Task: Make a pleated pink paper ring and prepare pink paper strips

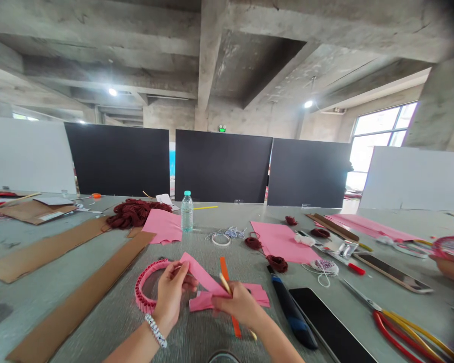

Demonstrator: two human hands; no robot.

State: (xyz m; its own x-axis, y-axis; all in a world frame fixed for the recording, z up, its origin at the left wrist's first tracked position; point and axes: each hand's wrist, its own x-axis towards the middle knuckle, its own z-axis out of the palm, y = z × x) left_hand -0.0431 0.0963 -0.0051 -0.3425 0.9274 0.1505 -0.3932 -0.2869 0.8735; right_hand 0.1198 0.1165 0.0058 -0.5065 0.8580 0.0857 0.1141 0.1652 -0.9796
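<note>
My left hand (176, 285) pinches the upper end of a pink strip (202, 272) that looks like paper or felt. The strip slants down to my right hand (237, 302), whose fingers close on its lower end and also hold a thin tan stick (224, 283). Beneath lies another pink strip (259, 295) on the table, crossing a narrow orange strip (236, 327). Just left of my left hand rests a ring with a pleated pink band and dark red edge (146, 290). A beaded bracelet circles my left wrist.
Long cardboard strips (87, 297) lie on the left, near dark red yarn (134, 213). A water bottle (187, 214) stands behind. At right are a utility knife (293, 312), a black phone (329, 322), scissors (397, 325) and another person's hand (452, 267).
</note>
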